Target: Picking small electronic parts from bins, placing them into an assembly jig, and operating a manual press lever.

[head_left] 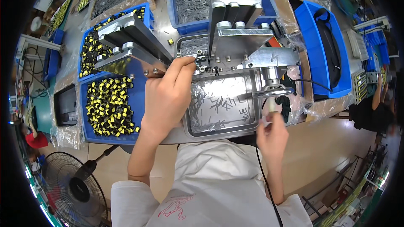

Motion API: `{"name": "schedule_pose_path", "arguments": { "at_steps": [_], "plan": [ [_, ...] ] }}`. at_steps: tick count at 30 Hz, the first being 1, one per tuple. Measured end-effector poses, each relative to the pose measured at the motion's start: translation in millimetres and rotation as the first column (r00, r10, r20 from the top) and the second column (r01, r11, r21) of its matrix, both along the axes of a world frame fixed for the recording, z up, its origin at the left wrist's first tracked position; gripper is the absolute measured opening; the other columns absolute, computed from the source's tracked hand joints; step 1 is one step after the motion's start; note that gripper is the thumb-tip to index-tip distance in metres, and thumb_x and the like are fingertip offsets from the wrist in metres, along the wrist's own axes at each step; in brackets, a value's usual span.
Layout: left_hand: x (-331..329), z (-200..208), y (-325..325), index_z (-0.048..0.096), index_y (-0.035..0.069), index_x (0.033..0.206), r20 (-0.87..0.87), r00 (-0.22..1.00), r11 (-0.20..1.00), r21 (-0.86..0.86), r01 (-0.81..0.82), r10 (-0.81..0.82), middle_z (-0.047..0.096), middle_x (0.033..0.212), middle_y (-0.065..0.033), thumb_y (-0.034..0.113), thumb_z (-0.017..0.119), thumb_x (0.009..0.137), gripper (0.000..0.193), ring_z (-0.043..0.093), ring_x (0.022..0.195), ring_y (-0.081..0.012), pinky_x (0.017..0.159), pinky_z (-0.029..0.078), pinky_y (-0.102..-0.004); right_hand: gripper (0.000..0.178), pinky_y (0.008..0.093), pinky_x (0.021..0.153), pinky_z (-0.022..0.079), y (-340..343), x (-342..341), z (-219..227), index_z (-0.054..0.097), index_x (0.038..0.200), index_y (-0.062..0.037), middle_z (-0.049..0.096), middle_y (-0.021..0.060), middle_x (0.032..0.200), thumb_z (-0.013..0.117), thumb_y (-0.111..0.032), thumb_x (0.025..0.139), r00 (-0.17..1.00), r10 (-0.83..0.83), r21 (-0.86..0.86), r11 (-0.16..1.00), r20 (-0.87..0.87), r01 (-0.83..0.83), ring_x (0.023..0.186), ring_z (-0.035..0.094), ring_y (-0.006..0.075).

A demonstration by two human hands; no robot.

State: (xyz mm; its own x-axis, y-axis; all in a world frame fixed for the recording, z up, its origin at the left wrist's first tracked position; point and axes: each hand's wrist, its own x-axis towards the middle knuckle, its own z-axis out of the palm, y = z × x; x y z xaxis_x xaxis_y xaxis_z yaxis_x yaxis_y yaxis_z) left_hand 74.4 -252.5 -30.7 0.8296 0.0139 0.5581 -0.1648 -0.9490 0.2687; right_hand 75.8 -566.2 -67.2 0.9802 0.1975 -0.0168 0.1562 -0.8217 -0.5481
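Observation:
My left hand [168, 90] reaches up to a metal fixture [203, 64] in the middle of a bench device, its fingers pressed together at the fixture's left end. Whatever lies between those fingertips is hidden. On the right, my right hand [273, 134] is closed around the lower end of a pale handle [272, 106], slightly blurred. That handle hangs from a shiny metal handwheel [275, 91] on the device's right side. Below the fixture, a steel tray [252, 120] holds scattered thin grey strips. Upright metal plates [242, 40] with round posts rise behind the fixture.
Left, blue bins [90, 132] hold many small black-and-yellow parts. A big blue bin [185, 27] of grey strips stands behind the device. At right, another blue bin [309, 46] contains a black bag. A black fan [78, 189] stands lower left; other people work farther off.

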Motion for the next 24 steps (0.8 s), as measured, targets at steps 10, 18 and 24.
{"name": "schedule_pose_path", "arguments": {
  "at_steps": [10, 18, 24],
  "plan": [
    [0.3, 1.5, -3.8, 0.073, -0.001, 0.1, 0.021, 1.0, 1.0, 0.011, -0.024, 0.023, 0.076, 0.109, -0.0057, -0.005, 0.073, 0.085, 0.016, 0.071, 0.063, -0.0227, 0.053, 0.054, -0.0341, 0.011, 0.0347, 0.059, 0.048, -20.2, 10.7, 8.1, 0.06, 0.102, 0.0001, 0.066, 0.0091, 0.08, 0.069, -0.002, 0.098, 0.996, -0.089, 0.191, 0.977, -0.012, 0.089, 0.066, 0.064, 0.0178],
    [-3.9, 6.9, -7.4, 0.074, -0.001, 0.099, -0.072, 0.995, 0.997, -0.047, -0.066, 0.063, 0.077, 0.106, -0.0074, -0.004, 0.078, 0.091, 0.01, 0.076, 0.079, -0.0255, 0.067, 0.058, -0.0336, 0.012, 0.0338, 0.066, 0.054, -28.2, 4.5, 6.3, 0.058, 0.101, -0.0018, 0.065, 0.0116, 0.08, 0.067, 0.004, 0.095, 0.967, -0.189, 0.383, 0.917, 0.174, 0.11, 0.068, 0.067, 0.021],
    [-2.3, 7.5, -8.1, 0.074, 0.0, 0.099, -0.064, 0.996, 0.998, -0.031, -0.061, 0.059, 0.077, 0.106, -0.0079, -0.004, 0.078, 0.09, 0.01, 0.076, 0.08, -0.0249, 0.066, 0.058, -0.0334, 0.013, 0.0335, 0.067, 0.053, -5.2, -10.1, -0.3, 0.057, 0.101, -0.0007, 0.062, 0.0096, 0.08, 0.068, 0.003, 0.095, 0.991, -0.005, 0.316, 0.948, -0.134, 0.048, 0.071, 0.066, 0.0207]
  ]
}}
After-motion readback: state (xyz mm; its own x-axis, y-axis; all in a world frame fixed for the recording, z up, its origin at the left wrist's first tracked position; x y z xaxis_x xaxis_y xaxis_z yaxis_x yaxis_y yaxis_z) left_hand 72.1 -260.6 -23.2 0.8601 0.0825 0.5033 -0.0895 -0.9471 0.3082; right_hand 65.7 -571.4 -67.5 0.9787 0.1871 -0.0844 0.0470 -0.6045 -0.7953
